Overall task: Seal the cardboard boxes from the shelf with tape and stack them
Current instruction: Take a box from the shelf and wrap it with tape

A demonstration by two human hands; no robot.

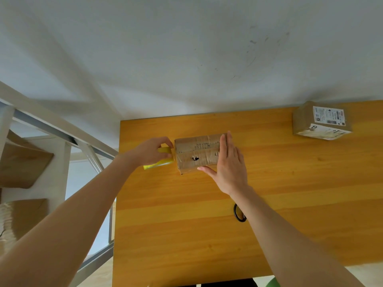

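A worn, oblong brown cardboard box (196, 155) lies flat on the orange wooden desk (279, 193), flaps closed, with a black smudge on top. A yellow tape roll (163, 161) sits just beside its left end. A second brown cardboard box with white shipping labels (323, 121) rests well apart, at the desk's far right.

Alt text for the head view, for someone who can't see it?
The left hand grips a yellow tape roll at the left end of a cardboard box on a wooden table, while the right hand lies flat on its right end. A second, labelled box sits at the table's far right.
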